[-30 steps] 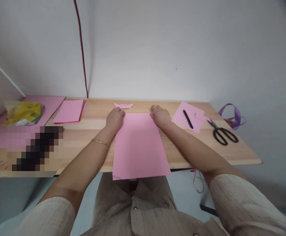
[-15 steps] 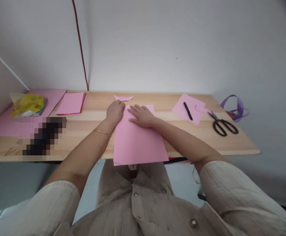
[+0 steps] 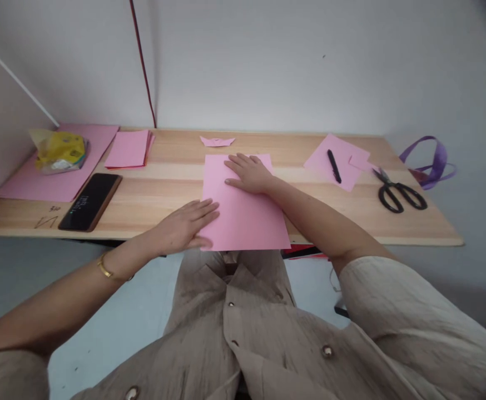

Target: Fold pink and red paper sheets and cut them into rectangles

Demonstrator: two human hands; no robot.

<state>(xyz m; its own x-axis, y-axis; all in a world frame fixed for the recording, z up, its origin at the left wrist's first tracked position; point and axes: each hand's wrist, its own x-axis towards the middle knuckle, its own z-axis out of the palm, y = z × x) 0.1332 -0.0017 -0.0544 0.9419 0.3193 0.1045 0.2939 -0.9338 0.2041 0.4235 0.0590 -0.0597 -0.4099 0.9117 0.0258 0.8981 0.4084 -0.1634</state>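
Observation:
A sheet of pink paper (image 3: pixel 247 222) lies on the wooden table in front of me, its lower edge at the table's front edge. My right hand (image 3: pixel 249 173) rests flat on the sheet's upper part, fingers spread. At the sheet's lower left edge is my left hand (image 3: pixel 187 226), fingers stretched out and thumb apart, the fingertips over the paper. Its thumb is slightly blurred. Just beyond the sheet's top edge lies a small folded pink paper piece (image 3: pixel 217 141).
To the left are a phone (image 3: pixel 90 201), a stack of pink paper (image 3: pixel 127 149) and a yellow plastic packet (image 3: pixel 63 151) on a large pink sheet (image 3: pixel 30 186). On the right lie a black pen (image 3: pixel 333 165), scissors (image 3: pixel 399 191) and a purple ribbon (image 3: pixel 438 161).
My left hand has moved from the sheet's upper left edge down to its lower left, its fingers opening out. My right hand stays on the paper. The view has tilted somewhat.

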